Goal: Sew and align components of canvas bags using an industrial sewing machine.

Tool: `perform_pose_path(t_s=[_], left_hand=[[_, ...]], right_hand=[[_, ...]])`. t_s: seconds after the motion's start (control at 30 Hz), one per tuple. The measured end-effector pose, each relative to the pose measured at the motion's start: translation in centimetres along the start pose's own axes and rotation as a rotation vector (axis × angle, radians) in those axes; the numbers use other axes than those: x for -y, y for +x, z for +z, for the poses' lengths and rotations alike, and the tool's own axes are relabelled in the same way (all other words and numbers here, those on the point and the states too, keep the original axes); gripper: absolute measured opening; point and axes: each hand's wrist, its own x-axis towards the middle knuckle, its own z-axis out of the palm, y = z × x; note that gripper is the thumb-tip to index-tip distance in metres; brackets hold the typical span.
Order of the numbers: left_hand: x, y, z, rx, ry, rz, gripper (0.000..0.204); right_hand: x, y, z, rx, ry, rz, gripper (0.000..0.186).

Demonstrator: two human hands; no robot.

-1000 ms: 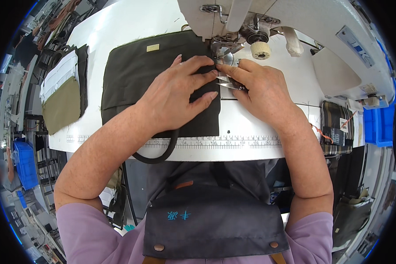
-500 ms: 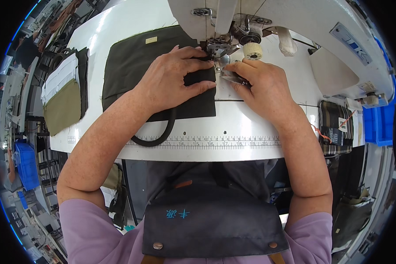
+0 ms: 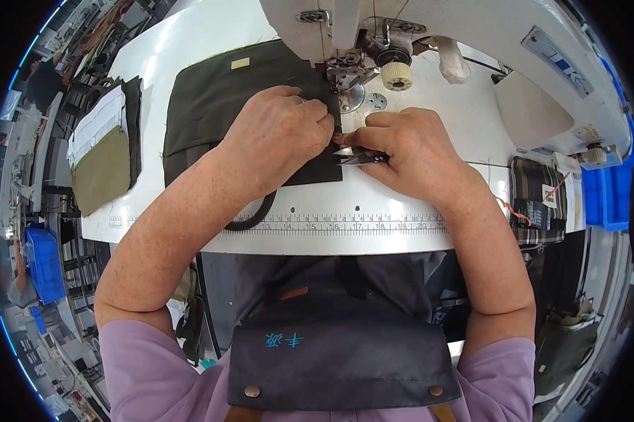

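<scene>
Fingers of the L hand [image 3: 278, 133] curl inward, bunched together over the R edge of a dark olive, roughly rectangular woven cloth panel [image 3: 215, 95]; can't tell if the tips pinch it, as the thumb is hidden. R hand [image 3: 419, 151] is wrapped round a small pair of silvery metal snips [image 3: 359, 157], blades parted, pointing L across the panel's edge. R index finger reaches that same edge, right beside the L fingers.

Panel lies flat on a glossy white sewing table [image 3: 401, 197], w/ a small pale-yellow rectangular label [image 3: 240, 63] nr its frayed top edge. Black rounded cord-like loop [image 3: 257, 216] pokes out below the L forearm, over a printed ruler strip [image 3: 373, 226] along the table's near side.

Panel's upper R corner sits nr the metal presser foot [image 3: 346, 74] of a big white sewing machine [image 3: 465, 24] w/ a ribbed cream knob [image 3: 396, 77].

Further out: stack of white, olive & black fabric pieces [image 3: 99, 158] on the L; brown-black plaid fabric bundle [image 3: 524, 190] w/ orange string on the R; bright-blue plastic bin [image 3: 605, 200] beyond that. Dark grey apron [image 3: 345, 366] & mauve sleeves [image 3: 144, 366] fill the bottom.
</scene>
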Motion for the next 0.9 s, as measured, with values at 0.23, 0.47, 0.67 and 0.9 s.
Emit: perform_pose_path(t_s=[0.23, 0.47, 0.67, 0.9], left_hand=[[-2.2, -0.9, 0.6, -0.006, -0.109, -0.106, 0.031], [-3.8, -2.2, 1.4, -0.137, -0.234, -0.263, 0.048], [-3.6, -2.4, 1.5, -0.137, -0.269, -0.282, 0.046], [-1.5, -0.9, 2.7, -0.169, -0.241, -0.270, 0.042]], right_hand=[[0.0, -0.2, -0.1, -0.009, 0.020, -0.001, 0.023], [0.0, -0.2, 0.1, -0.151, 0.022, 0.032, 0.031], [0.4, -0.2, 0.3, -0.079, -0.126, -0.023, 0.037], [0.2, -0.1, 0.7, -0.077, -0.177, 0.070, 0.041]])
